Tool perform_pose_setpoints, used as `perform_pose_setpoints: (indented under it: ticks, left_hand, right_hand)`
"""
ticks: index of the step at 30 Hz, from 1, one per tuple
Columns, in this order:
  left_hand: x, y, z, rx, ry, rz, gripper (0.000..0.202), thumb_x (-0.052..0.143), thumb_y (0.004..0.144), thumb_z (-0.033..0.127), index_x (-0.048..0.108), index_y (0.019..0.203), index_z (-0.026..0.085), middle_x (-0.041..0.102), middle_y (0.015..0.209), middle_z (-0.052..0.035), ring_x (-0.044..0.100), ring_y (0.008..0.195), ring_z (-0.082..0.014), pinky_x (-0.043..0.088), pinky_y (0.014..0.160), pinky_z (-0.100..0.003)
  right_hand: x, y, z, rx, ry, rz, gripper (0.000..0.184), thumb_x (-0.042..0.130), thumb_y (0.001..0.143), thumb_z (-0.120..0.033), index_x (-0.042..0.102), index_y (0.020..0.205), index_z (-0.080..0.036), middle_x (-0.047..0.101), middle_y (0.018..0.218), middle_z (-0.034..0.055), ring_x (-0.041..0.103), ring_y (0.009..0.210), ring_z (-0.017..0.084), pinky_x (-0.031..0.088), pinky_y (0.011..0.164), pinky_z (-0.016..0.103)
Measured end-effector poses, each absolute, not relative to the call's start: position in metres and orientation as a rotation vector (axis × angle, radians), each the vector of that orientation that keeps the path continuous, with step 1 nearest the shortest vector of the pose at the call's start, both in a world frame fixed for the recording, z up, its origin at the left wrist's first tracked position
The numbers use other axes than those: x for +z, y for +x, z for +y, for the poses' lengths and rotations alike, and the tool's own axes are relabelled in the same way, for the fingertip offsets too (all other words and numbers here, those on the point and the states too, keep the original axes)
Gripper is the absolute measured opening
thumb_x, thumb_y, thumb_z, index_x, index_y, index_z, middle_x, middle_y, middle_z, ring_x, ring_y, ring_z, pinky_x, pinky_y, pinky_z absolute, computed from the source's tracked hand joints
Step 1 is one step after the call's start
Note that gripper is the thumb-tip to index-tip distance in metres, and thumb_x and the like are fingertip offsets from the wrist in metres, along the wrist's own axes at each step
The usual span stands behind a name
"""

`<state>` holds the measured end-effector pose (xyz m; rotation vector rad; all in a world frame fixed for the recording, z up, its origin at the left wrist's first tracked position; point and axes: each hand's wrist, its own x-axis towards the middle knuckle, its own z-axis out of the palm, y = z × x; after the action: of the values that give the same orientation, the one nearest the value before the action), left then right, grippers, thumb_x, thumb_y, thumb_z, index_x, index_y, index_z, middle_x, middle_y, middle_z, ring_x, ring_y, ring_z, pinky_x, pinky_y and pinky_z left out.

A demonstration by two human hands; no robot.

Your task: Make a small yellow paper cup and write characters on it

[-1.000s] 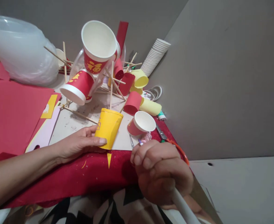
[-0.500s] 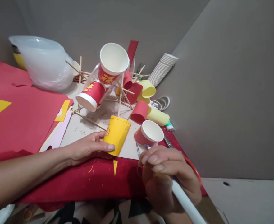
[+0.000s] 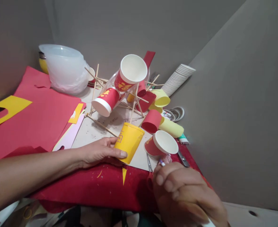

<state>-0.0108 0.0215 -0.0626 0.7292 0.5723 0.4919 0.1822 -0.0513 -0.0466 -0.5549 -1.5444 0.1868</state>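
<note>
My left hand grips a yellow paper cup that belongs to a wheel-like structure of paper cups joined by wooden sticks. My right hand is a closed fist at the lower right, near the table's front edge; a small purple-tipped object pokes out above its fingers, and I cannot name what it holds. A red cup with a white inside lies just beyond that hand.
Red paper sheets and a yellow cut-out cover the left side. A clear plastic tub in a bag stands at the back. A stack of white cups leans on the right wall. Tweezers lie beside the red cup.
The view has swung left and up, so everything sits further right and lower. The white rod below my right hand has dropped out of sight. My left hand keeps its grip on the yellow cup.
</note>
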Motion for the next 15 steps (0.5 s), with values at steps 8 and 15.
perform_pose_setpoints:
  ticks: [8,15]
  left_hand:
    - [-0.0646,-0.0095,0.0214,0.496,0.711,0.538,0.056,0.09,0.066,0.024,0.07,0.117,0.017,0.077,0.105,-0.008,0.071,0.088,-0.0157,0.053,0.086,-0.027]
    - [-0.0657,-0.0099,0.0226,0.487,0.713,0.525,0.053,0.09,0.067,0.024,0.07,0.115,0.018,0.075,0.103,-0.006,0.07,0.086,-0.0143,0.053,0.086,-0.027]
  right_hand:
    - [-0.0503,0.1841,-0.0538,0.154,-0.669,-1.532,0.007,0.063,0.093,-0.019,0.066,0.087,-0.02,0.06,0.076,0.0034,0.061,0.065,0.018,0.054,0.053,0.035]
    - [-0.0509,0.1848,-0.0557,0.317,-0.618,-1.634,0.025,0.055,0.099,-0.028,0.06,0.076,-0.019,0.056,0.068,0.0014,0.06,0.06,0.017,0.051,0.05,0.033]
